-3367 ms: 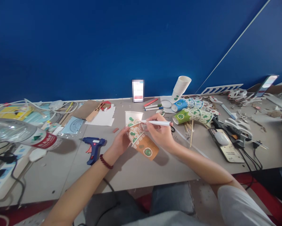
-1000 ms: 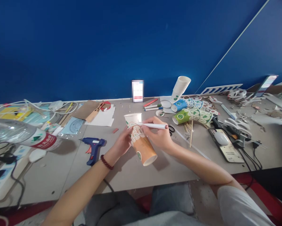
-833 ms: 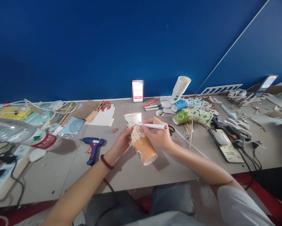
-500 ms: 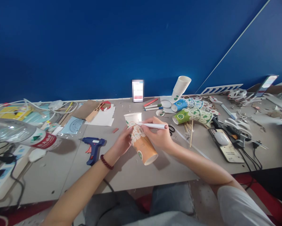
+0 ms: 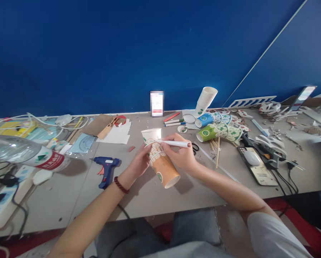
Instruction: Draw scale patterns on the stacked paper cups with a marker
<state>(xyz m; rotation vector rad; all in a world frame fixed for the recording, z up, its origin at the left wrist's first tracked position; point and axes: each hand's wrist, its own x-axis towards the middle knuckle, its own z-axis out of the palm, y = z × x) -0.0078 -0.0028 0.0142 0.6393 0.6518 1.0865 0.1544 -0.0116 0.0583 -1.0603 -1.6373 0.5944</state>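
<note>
My left hand (image 5: 141, 160) is closed on a stack of paper cups (image 5: 164, 168) from its left side. The lower part of the stack is orange with a white scalloped pattern, and a white cup mouth shows at the top; the stack tilts, its base toward me. In my right hand (image 5: 183, 152) is a white marker pen (image 5: 176, 143) with a reddish end, gripped between thumb and fingers. Its tip is against or very near the patterned cup wall; my fingers partly cover that spot. A dark red bead bracelet (image 5: 122, 185) circles my left wrist.
Left of the cups lies a blue glue gun (image 5: 106, 170), with a large plastic bottle (image 5: 39, 154) and a power strip (image 5: 10, 197) beyond. To the right are green cups (image 5: 218, 133), blue cups (image 5: 214, 119), scissors (image 5: 195, 147), and a phone (image 5: 259, 172) under a white mouse (image 5: 251, 157).
Almost nothing differs. Both hands, the marker pen and the cups stay in place, apart from a barely visible shift.
</note>
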